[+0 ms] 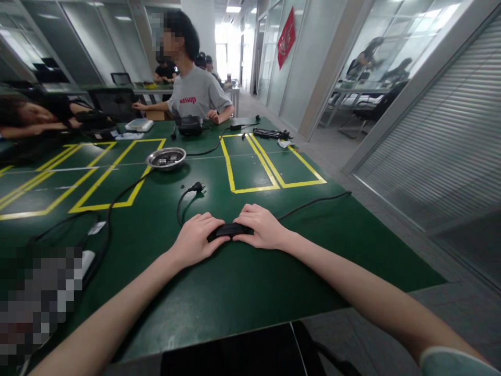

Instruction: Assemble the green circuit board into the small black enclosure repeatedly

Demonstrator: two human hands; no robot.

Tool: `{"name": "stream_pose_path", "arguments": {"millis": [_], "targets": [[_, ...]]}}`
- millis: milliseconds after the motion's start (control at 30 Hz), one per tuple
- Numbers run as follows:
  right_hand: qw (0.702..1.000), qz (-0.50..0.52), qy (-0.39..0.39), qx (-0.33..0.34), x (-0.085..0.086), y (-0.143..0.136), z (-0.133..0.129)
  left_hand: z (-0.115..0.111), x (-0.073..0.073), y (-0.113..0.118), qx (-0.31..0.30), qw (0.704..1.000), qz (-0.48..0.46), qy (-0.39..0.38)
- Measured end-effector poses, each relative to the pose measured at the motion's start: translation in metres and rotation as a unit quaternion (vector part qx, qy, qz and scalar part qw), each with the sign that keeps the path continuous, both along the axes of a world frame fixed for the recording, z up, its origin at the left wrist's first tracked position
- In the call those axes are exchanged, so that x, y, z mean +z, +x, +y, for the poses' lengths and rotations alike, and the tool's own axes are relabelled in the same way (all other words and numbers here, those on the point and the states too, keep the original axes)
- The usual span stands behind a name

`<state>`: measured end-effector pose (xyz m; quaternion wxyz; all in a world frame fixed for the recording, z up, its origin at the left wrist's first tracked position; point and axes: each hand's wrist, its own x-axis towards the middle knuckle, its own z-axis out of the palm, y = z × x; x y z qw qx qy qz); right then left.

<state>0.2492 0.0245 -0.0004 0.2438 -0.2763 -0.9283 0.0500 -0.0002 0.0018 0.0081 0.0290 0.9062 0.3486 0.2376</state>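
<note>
Between my two hands is a black power adapter (231,230), held by its ends just above the green table (188,297). My left hand (198,237) is closed round its left end, thumb in front and fingers behind. The right end is gripped the same way by my right hand (260,227). From behind my left hand a black cord curves up to a three-pin plug (198,187). Another black cable (313,202) runs from my right hand toward the table's right edge. Both ends of the adapter are partly hidden by my fingers.
A metal bowl (166,159) with small metal parts stands farther back. Yellow tape (256,189) marks rectangles on the table. A folded black tripod-like item (270,133) lies at the far right. A person in a grey shirt (195,94) stands across the table; another person leans at left.
</note>
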Motion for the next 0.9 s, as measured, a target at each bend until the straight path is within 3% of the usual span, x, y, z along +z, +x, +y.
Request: {"name": "stream_pose_path", "arguments": {"millis": [167, 367, 567, 633, 733, 833, 900], "targets": [[0.999, 0.003, -0.025, 0.022, 0.001, 0.001, 0.000, 0.000, -0.001, 0.001, 0.004, 1.000, 0.002, 0.001], [0.999, 0.015, 0.006, 0.034, 0.001, 0.003, -0.001, -0.003, 0.002, 0.004, 0.015, 1.000, -0.001, -0.019], [0.992, -0.084, 0.045, 0.078, 0.005, 0.003, -0.008, -0.008, 0.008, 0.006, 0.045, 0.973, -0.037, -0.224], [0.989, -0.122, 0.052, 0.063, 0.005, 0.002, -0.008, -0.007, 0.007, 0.006, 0.052, 0.968, -0.045, -0.241], [0.990, -0.134, 0.040, 0.023, 0.002, 0.005, -0.004, -0.004, 0.002, 0.004, 0.042, 0.984, -0.062, -0.164], [0.993, -0.093, 0.003, -0.075, -0.004, 0.015, 0.012, 0.000, -0.003, -0.002, 0.033, 0.995, -0.072, -0.063], [0.984, -0.036, -0.027, -0.170, -0.006, 0.029, 0.027, 0.003, -0.006, -0.006, 0.031, 0.997, -0.065, -0.042]]}}
